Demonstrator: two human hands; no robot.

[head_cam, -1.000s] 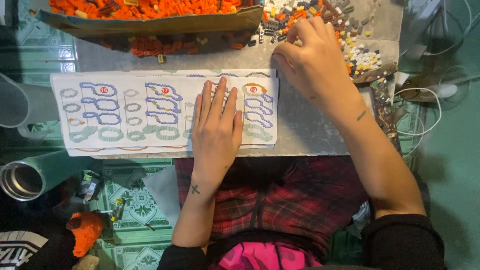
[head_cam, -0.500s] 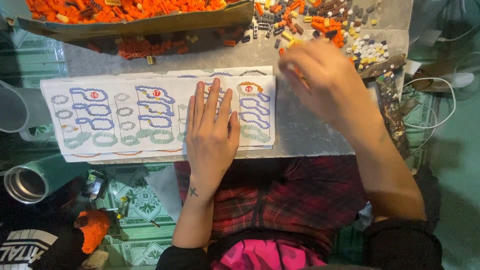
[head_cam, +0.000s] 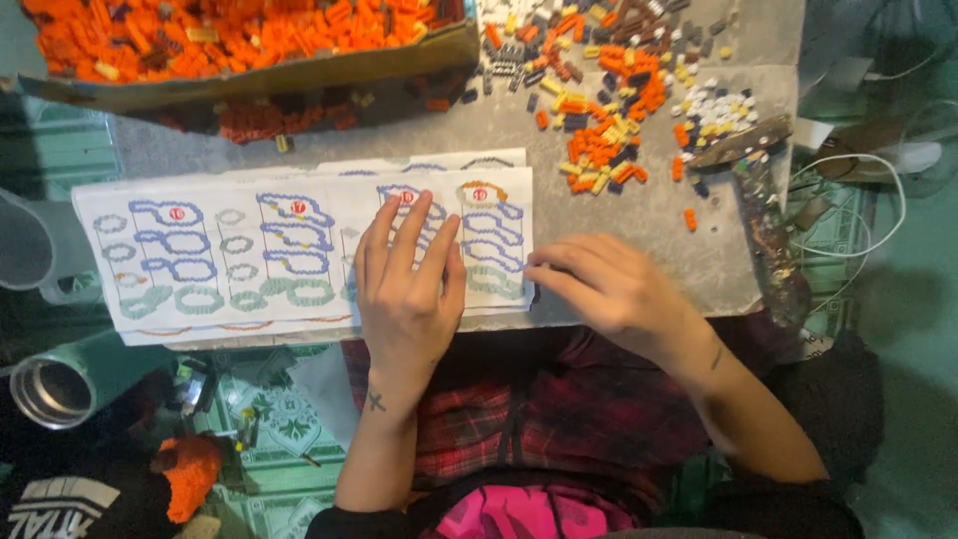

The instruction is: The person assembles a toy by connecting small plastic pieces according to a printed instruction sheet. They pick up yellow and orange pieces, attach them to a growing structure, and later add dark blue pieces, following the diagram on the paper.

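The instruction sheet (head_cam: 249,260) lies flat under the left hand (head_cam: 407,289), which is open, fingers spread. The right hand (head_cam: 609,289), loosely curled, touches its right edge, perhaps pinching something. Beyond lie loose bricks (head_cam: 609,130); nothing looks assembled.

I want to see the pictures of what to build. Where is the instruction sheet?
In the head view, the instruction sheet lies on the grey table, left of centre, under the left hand and below the box of orange bricks.
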